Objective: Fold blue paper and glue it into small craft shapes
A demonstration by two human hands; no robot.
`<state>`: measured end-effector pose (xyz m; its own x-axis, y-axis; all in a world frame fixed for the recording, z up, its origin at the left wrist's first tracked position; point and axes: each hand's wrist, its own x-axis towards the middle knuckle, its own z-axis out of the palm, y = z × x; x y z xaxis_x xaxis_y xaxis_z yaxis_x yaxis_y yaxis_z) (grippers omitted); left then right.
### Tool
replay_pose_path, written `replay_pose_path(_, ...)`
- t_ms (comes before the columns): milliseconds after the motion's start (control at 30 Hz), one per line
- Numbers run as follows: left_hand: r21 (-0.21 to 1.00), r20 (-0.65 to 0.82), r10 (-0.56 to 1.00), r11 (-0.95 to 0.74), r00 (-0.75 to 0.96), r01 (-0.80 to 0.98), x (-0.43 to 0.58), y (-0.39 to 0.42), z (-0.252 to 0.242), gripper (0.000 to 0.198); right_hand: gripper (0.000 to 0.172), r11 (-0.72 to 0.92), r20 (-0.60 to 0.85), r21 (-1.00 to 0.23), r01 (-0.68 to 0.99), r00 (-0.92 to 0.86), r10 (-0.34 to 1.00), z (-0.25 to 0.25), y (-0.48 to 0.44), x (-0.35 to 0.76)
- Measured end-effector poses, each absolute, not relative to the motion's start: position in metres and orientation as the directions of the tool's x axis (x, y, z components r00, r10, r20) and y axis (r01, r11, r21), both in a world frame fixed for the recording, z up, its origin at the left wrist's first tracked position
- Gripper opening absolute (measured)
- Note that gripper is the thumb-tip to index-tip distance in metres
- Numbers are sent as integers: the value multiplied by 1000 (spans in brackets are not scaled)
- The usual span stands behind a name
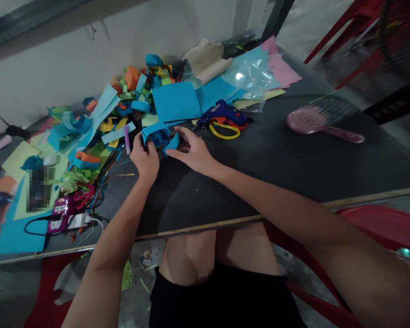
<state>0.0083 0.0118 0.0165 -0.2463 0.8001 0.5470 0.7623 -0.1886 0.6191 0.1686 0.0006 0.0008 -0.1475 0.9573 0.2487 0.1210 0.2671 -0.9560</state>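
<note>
Dark table [266, 173], centre: one folded blue paper piece [158, 135]. Left hand [145, 158] fingers closed round its left side; right hand [192, 154] fingers pinch its near-right flap. Just beyond: one blue glue gun [221, 113], one yellow-handled scissors [225, 130]. Far right: one pink hairbrush [310, 120].

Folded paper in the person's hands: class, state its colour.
The folded paper is blue, best seen in the head view, held by left hand and right hand.
</note>
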Motion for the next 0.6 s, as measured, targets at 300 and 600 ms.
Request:
replay_pose_path(300, 609, 502, 816, -570, 288, 552, 7, 6, 12, 79, 95, 534, 521, -777, 333, -135, 843, 9, -1, 179)
replay_pose_path(600, 511, 581, 744, -649, 329, 564, 5, 5, 12, 71, 86, 737, 672, -572, 361, -308, 673, -3, 13, 191)
